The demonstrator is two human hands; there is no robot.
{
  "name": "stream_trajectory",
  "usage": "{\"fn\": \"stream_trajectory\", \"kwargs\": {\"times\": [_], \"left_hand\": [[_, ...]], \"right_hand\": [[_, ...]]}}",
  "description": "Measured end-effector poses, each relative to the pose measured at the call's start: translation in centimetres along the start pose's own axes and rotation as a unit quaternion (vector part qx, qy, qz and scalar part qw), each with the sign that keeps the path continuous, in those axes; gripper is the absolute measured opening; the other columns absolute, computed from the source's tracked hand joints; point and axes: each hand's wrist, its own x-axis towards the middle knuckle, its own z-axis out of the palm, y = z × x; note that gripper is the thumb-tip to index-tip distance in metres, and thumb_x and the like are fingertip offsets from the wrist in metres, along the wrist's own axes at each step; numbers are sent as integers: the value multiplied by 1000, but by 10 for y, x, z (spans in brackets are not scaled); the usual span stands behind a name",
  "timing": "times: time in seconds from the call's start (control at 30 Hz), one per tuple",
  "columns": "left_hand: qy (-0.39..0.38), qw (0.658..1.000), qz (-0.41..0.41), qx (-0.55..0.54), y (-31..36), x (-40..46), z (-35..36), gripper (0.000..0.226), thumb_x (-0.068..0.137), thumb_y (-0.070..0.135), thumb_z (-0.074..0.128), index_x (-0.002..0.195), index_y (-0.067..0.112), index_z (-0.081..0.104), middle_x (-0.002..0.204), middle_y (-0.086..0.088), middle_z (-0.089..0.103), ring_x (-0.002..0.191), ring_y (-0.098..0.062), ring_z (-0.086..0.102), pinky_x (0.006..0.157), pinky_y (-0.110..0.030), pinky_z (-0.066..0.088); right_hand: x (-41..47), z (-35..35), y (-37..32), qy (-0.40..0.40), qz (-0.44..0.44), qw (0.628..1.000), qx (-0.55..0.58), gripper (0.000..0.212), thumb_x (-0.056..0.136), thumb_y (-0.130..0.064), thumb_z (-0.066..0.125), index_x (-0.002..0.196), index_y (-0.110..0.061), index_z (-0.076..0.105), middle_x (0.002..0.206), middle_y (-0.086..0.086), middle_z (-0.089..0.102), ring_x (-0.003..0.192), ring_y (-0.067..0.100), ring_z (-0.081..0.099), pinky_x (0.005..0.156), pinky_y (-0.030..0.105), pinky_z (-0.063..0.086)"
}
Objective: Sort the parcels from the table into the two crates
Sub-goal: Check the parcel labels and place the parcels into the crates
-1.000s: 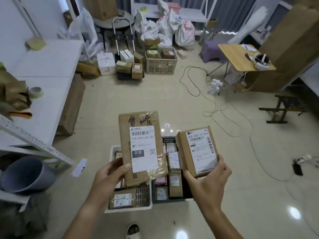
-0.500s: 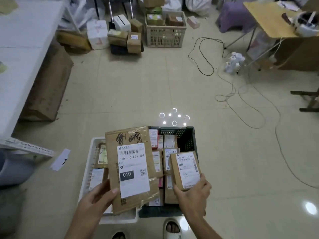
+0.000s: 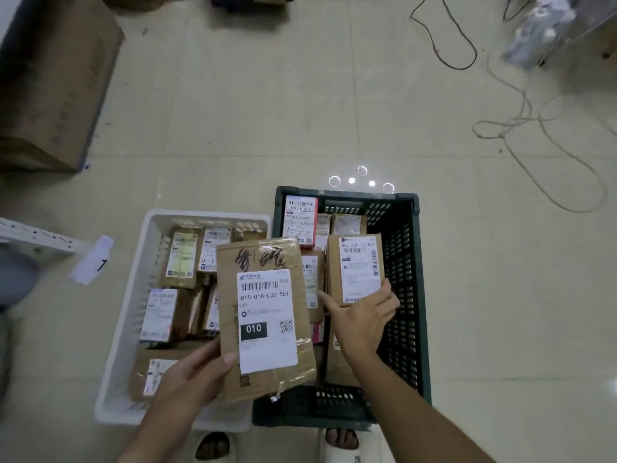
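Note:
Two crates stand side by side on the floor below me: a white crate (image 3: 133, 295) on the left and a dark green crate (image 3: 412, 295) on the right, both holding several labelled parcels. My left hand (image 3: 190, 375) grips a flat brown parcel (image 3: 263, 315) marked 010 by its lower left corner, over the seam between the crates. My right hand (image 3: 360, 322) holds a small brown box (image 3: 355, 267) by its lower end, low inside the green crate, over other parcels.
A large cardboard box (image 3: 53, 85) stands at the far left beside a table edge. Loose cables (image 3: 534, 128) lie on the tiled floor at the right. A paper tag (image 3: 91, 259) marked 1 lies left of the white crate. My sandalled feet (image 3: 213, 446) are just below the crates.
My view has tipped down and closer to the crates. My right hand has lowered the small box into the green crate; the left hand still holds the flat parcel.

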Motion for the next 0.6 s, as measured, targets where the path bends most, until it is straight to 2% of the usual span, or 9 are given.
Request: {"fn": "stream_trajectory", "kwargs": {"times": [0.07, 0.17, 0.27, 0.33, 0.4, 0.47, 0.6], "left_hand": [[-23, 1000, -10, 7, -1, 26, 7, 63, 67, 41, 83, 126, 25, 72, 116, -1, 79, 105, -20, 76, 80, -32, 61], [-45, 998, -9, 35, -7, 75, 19, 40, 85, 29, 75, 124, 21, 73, 117, -6, 78, 110, -26, 75, 88, -38, 60], [-58, 996, -29, 61, -18, 118, 27, 22, 98, 23, 68, 117, 18, 77, 115, -7, 79, 109, -26, 75, 84, -32, 61], [-64, 995, -41, 69, -26, 137, 29, 21, 99, 24, 67, 115, 17, 79, 115, -7, 79, 110, -25, 75, 90, -34, 59], [-75, 994, -41, 71, -34, 147, 32, 25, 98, 23, 69, 122, 18, 75, 118, -5, 78, 111, -23, 74, 97, -37, 56], [-85, 993, -35, 80, -38, 149, 39, 25, 98, 23, 69, 123, 21, 74, 117, -2, 78, 110, -20, 75, 95, -34, 57], [-99, 989, -35, 103, -39, 147, 58, 23, 102, 22, 63, 124, 21, 72, 113, 1, 79, 105, -14, 75, 81, -20, 60]], "right_hand": [[-1, 3, 3, -3, 1, 1000, 3, 143, 50, -73, 88, 153, -14, 8, 145, 9, 19, 127, 33, 29, 104, 51, 45], [0, 4, 8, -9, 0, 1000, 10, 144, 50, -71, 89, 153, -13, 8, 145, 9, 18, 128, 30, 27, 105, 51, 43], [6, 2, 9, -14, 4, 1000, 25, 144, 48, -79, 81, 154, -17, 6, 144, 6, 16, 129, 30, 25, 104, 51, 43], [11, 0, 6, -12, 11, 999, 33, 146, 46, -85, 73, 155, -14, 7, 146, 10, 17, 131, 33, 25, 105, 50, 43], [15, -1, 7, -14, 13, 999, 31, 146, 48, -82, 77, 155, -11, 7, 147, 12, 17, 133, 35, 26, 106, 50, 41], [17, -2, 9, -23, 10, 999, 25, 146, 50, -80, 79, 155, -11, 6, 148, 12, 17, 134, 34, 25, 107, 48, 40], [15, -4, 13, -32, 11, 999, 21, 146, 53, -76, 83, 157, -9, 4, 151, 12, 15, 137, 35, 24, 109, 50, 42]]}}
